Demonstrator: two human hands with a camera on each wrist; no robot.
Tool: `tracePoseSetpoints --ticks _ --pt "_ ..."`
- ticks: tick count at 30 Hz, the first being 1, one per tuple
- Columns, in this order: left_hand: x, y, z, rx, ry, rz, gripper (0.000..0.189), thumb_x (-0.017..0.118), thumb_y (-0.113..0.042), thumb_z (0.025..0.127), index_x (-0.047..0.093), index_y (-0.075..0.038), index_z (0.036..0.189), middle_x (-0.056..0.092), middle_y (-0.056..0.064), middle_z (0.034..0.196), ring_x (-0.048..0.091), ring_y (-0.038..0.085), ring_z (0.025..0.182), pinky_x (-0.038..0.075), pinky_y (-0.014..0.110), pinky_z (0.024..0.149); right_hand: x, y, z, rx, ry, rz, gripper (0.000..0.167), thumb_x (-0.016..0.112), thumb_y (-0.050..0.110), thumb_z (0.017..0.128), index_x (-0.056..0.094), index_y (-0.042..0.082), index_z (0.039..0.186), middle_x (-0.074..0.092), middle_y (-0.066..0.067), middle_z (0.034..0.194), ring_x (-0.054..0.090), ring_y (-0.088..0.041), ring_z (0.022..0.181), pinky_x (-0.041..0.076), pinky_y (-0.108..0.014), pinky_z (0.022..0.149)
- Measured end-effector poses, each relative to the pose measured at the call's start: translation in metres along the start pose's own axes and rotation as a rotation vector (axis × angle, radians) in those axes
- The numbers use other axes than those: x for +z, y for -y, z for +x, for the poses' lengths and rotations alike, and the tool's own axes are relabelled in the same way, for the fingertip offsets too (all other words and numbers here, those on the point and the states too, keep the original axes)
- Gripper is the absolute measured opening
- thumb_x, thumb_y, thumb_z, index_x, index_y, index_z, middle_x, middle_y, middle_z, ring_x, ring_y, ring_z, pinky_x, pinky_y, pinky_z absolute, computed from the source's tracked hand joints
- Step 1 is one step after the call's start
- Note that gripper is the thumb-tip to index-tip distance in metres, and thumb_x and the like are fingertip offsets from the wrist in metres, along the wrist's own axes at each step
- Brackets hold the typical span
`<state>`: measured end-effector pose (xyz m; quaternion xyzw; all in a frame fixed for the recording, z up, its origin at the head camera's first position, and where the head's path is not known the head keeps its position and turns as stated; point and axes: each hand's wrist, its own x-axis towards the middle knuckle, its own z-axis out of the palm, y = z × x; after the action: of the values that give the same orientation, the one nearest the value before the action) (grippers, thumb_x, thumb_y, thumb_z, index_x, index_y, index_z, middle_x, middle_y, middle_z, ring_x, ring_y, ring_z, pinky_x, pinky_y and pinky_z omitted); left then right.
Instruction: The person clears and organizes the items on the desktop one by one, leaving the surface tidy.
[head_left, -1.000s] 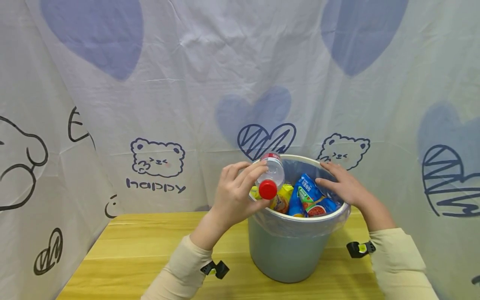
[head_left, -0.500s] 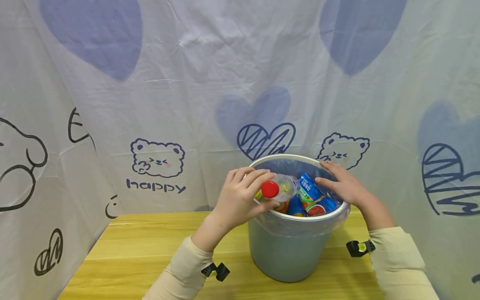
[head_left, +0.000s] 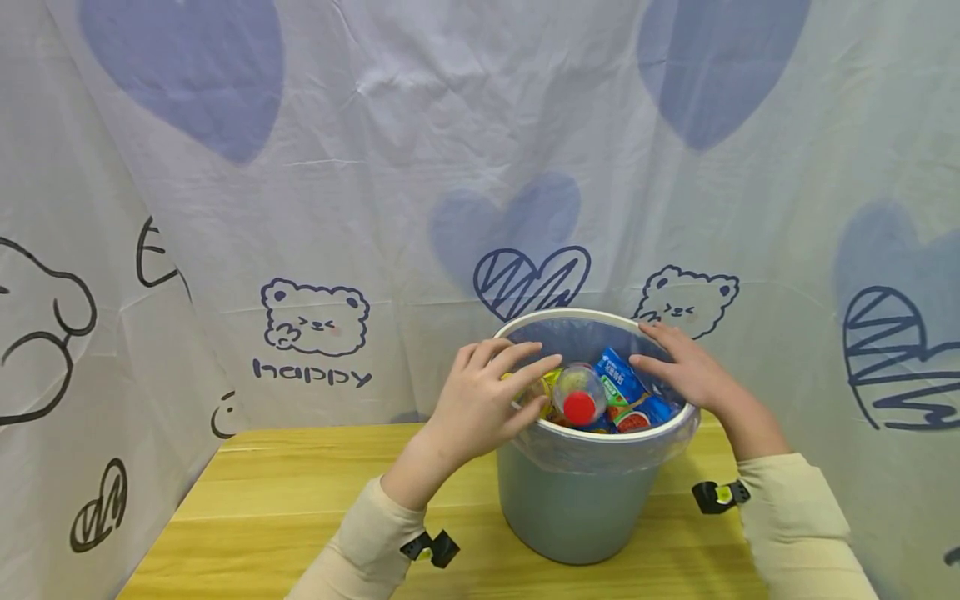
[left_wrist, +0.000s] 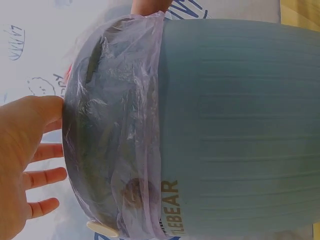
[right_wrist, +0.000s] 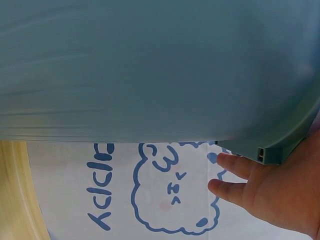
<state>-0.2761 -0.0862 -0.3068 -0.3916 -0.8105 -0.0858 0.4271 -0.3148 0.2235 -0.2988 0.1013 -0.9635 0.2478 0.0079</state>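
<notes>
A clear plastic bottle with a red cap [head_left: 580, 407] lies in the grey-blue trash bin [head_left: 573, 508], on top of several snack wrappers. My left hand [head_left: 483, 400] hovers at the bin's left rim with its fingers spread and nothing between them. In the left wrist view those fingers [left_wrist: 44, 178] reach past the rim beside the bag-lined bin wall. Over on the right side, my right hand [head_left: 690, 371] grips the rim, thumb inside and other fingers outside. Two of these fingers [right_wrist: 232, 192] stick out beyond the bin wall in the right wrist view.
The bin stands on a yellow wood-grain table [head_left: 315, 483]. A clear bag [head_left: 600, 454] lines it and folds over the rim. Blue packets [head_left: 618, 375] fill its right side, a yellow wrapper [head_left: 551, 379] its left. A white cloth [head_left: 420, 108] printed with hearts and bears hangs behind.
My left hand tilted the bottle down into the bin and let go of it; its fingers have spread. The bottle now rests among the wrappers. My right hand has stayed at the rim.
</notes>
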Motion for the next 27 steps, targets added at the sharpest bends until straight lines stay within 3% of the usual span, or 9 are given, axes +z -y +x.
tracePoseSetpoints --ticks 8,18,27 --pt "-0.003 0.001 -0.004 -0.011 -0.023 -0.01 0.032 0.067 -0.037 0.088 0.069 -0.028 0.119 0.066 -0.002 0.125 0.058 0.022 0.111 0.045 0.042 0.09 0.001 0.0 0.0 0.003 -0.001 0.002 0.078 0.045 0.054 0.097 0.022 0.006 0.154 0.012 -0.031 0.158 0.011 -0.056 0.143 0.016 -0.077 0.105" --pt "-0.009 0.004 -0.017 -0.023 -0.003 -0.028 0.033 0.066 -0.042 0.088 0.07 -0.025 0.116 0.067 0.0 0.123 0.058 0.024 0.112 0.045 0.043 0.092 0.001 0.001 -0.001 0.006 0.0 0.001 0.078 0.045 0.053 0.097 0.021 0.006 0.154 0.012 -0.031 0.158 0.012 -0.057 0.142 0.017 -0.077 0.104" --pt "-0.014 0.007 -0.03 -0.044 -0.035 -0.028 0.036 0.063 -0.046 0.09 0.068 -0.024 0.119 0.066 -0.001 0.122 0.058 0.022 0.111 0.044 0.042 0.089 0.0 0.0 0.0 -0.003 0.0 0.004 0.078 0.046 0.053 0.097 0.022 0.005 0.154 0.013 -0.032 0.157 0.013 -0.058 0.141 0.018 -0.078 0.104"
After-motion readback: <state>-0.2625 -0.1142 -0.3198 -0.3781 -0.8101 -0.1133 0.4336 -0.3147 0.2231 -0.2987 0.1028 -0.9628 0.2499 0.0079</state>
